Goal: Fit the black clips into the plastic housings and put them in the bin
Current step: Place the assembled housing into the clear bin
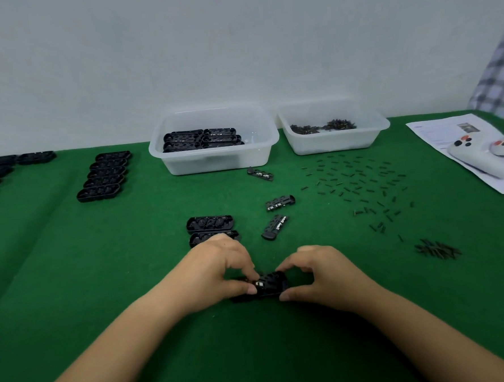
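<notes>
Soft, even light; faint shadows, slight blur, edges bowed.

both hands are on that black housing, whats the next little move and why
Probably press the clip down until it seats: the left hand and right hand pinch the housing on the green table, not yet in the bin.

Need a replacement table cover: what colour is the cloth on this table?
Plain dark green cloth, with no pattern, seen best in the head view.
</notes>
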